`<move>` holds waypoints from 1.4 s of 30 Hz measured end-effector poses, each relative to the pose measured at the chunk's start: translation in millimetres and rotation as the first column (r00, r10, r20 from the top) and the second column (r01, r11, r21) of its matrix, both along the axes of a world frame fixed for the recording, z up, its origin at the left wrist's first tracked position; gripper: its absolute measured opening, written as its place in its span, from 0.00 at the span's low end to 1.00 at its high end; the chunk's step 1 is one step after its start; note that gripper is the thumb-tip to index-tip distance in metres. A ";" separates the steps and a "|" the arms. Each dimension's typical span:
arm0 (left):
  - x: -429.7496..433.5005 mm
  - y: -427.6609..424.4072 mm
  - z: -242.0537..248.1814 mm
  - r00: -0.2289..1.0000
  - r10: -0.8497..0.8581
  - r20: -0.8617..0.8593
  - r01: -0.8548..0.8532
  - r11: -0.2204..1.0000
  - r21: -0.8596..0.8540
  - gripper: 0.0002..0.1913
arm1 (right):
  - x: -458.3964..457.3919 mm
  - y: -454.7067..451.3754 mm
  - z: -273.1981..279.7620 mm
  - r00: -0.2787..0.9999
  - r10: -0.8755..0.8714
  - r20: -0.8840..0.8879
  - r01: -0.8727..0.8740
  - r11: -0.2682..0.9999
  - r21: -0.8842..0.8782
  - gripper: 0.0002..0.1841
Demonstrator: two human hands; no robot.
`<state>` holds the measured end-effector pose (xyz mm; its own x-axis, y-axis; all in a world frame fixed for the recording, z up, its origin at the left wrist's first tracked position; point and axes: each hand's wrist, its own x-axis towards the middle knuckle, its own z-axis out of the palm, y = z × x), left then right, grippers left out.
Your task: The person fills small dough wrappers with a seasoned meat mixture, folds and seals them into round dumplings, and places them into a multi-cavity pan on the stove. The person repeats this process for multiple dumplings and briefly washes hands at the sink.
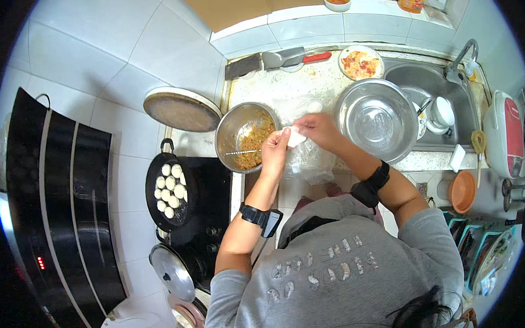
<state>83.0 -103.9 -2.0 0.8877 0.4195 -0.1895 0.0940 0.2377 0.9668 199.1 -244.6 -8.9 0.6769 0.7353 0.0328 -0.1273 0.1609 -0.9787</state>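
Note:
My left hand [276, 151] holds a flat piece of white dough [295, 137] above the counter, its thumb resting on top. From the other side, the fingers of my right hand [317, 128] pinch the dough's edge. Just left of my left hand stands a steel bowl [227, 131] with a brownish chopped filling [256, 140]. A thin pale utensil [240, 152] lies across that bowl. Under both hands a clear plastic sheet [308, 160] covers part of the counter, and a small round piece of dough [315, 106] sits on it.
A large steel basin [348, 125] stands to the right, beside the sink [460, 111] with dishes. On the hob at left, a black pan [152, 202] holds several round buns [170, 183]. Behind are a spatula [273, 59], a red-handled tool [317, 57] and a plate of food [345, 70].

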 end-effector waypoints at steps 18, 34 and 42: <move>3.5 -17.3 29.1 0.986 0.143 0.081 -0.140 0.989 -0.043 0.16 | 5.7 -4.0 12.1 0.995 -0.049 -0.090 0.060 0.990 0.128 0.08; 0.8 -8.8 32.5 0.994 0.108 0.012 -0.109 0.992 0.061 0.07 | 3.7 0.6 18.2 0.999 -0.043 -0.020 0.045 0.991 0.126 0.08; -2.1 -9.6 31.1 0.998 0.036 0.048 -0.046 0.971 0.235 0.09 | 11.5 -7.6 23.4 0.979 0.151 -0.136 -0.142 0.987 0.076 0.11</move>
<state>81.0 -113.5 29.1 0.8741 0.4838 -0.0427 0.0461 0.0049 0.9989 210.6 -252.2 14.5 0.5632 0.8263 -0.0034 -0.2900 0.1938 -0.9372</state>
